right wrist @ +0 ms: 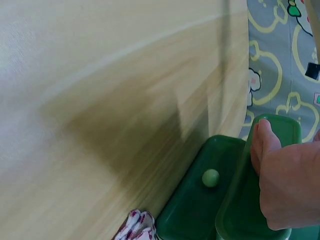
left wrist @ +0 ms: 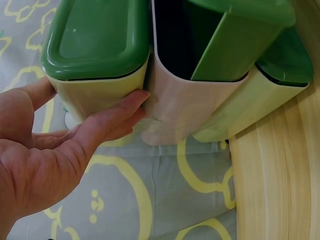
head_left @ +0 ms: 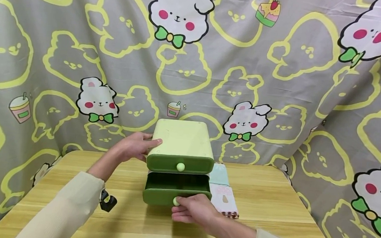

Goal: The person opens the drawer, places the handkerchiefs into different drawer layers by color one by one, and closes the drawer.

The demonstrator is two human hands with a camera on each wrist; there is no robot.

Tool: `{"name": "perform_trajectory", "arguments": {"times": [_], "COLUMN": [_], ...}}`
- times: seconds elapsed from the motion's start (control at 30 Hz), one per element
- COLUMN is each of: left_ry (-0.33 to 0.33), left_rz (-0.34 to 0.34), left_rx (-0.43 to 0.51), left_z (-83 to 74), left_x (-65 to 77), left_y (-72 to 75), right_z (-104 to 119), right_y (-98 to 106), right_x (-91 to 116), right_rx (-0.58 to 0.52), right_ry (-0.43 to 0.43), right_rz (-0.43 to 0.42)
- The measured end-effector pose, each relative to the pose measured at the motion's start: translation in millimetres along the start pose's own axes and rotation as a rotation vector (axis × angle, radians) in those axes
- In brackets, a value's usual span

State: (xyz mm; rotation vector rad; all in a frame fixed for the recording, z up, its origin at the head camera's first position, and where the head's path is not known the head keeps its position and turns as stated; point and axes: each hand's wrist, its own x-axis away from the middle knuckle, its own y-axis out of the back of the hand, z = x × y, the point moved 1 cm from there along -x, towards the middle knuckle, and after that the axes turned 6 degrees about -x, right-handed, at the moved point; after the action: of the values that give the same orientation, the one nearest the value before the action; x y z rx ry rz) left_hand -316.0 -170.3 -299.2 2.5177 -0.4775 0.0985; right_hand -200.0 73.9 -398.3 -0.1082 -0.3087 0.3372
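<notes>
A small drawer cabinet [head_left: 183,137] with a pale yellow top stands on the table. My left hand [head_left: 137,145] rests on its upper left side, the thumb over the top edge. Seen from the left wrist, fairly straight fingers [left wrist: 112,117] press on the side of the yellow top tier. The green top drawer [head_left: 164,163] is closed. Below it, a green middle drawer [head_left: 156,196] is pulled out, its visible inside dark. My right hand [head_left: 196,210] pinches the round pale knob [head_left: 176,201] of that drawer. A closed bottom drawer [right wrist: 195,200] shows in the right wrist view.
Folded cloths [head_left: 223,193], mint and pinkish white with a checked edge, lie right of the cabinet. A small black device [head_left: 107,201] shows by my left cuff. A patterned curtain [head_left: 188,66] hangs behind the wooden table [head_left: 271,201].
</notes>
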Motion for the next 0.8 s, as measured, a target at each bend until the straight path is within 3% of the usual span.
{"name": "perform_trajectory", "arguments": {"times": [0.53,0.8], "left_ry": [-0.004,0.001], "left_rz": [0.009,0.014], "left_rx": [0.004,0.007], "left_z": [1.2,1.2], "left_x": [-0.9,-0.1], "left_y": [0.3,0.2], "right_z": [-12,-15], "right_y": [-3,-7], "right_x": [30,44], "right_rx": [-0.007,-0.004], "right_ry": [-0.018,-0.085], "right_rz": [0.004,0.006]}}
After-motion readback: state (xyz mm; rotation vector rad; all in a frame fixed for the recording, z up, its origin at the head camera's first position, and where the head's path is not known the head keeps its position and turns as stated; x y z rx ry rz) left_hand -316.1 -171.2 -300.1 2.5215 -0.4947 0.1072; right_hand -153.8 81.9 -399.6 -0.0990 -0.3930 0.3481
